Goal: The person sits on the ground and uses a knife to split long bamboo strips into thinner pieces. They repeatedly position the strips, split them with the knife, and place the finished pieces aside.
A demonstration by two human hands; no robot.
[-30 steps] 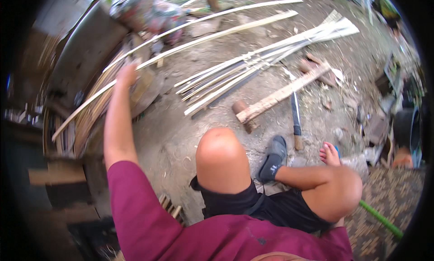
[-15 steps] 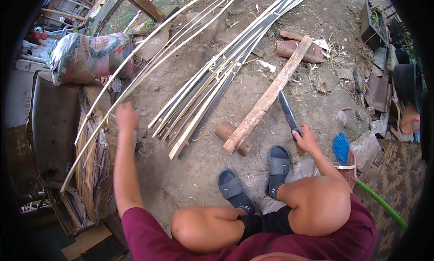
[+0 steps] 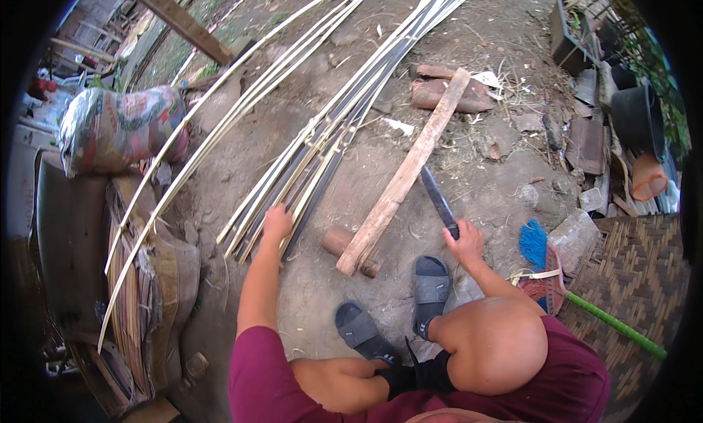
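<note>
- Head view, looking down: a seated person in a maroon shirt works over bare dirt ground (image 3: pixel 483 27), knees bent, dark sandals (image 3: pixel 432 291) planted at 6 o'clock.
- Long split bamboo strips (image 3: pixel 344 123) fan from the centre toward 12 and 1 o'clock; paler strips (image 3: pixel 220 123) curve away toward 8 o'clock.
- A patterned sack (image 3: pixel 121 126) lies at 9 o'clock, a woven mat (image 3: pixel 622 276) at 4 o'clock.
- A wooden plank (image 3: pixel 403 177) runs from the centre toward 1 o'clock, its near end resting on a short log (image 3: pixel 340 241).
- A green-handled broom (image 3: pixel 578 298) with a blue head lies at 4 o'clock.
- The left hand (image 3: pixel 277 221) lies on the near ends of the strips; whether it grips one cannot be told.
- The right hand (image 3: pixel 465 241) is clenched on the handle of a dark blade (image 3: pixel 438 196), tip toward 12 o'clock, beside the plank.
- Judged from this: draw a single strip free before cutting, brace it on the plank, and keep the edge angled away from feet and knees.
</note>
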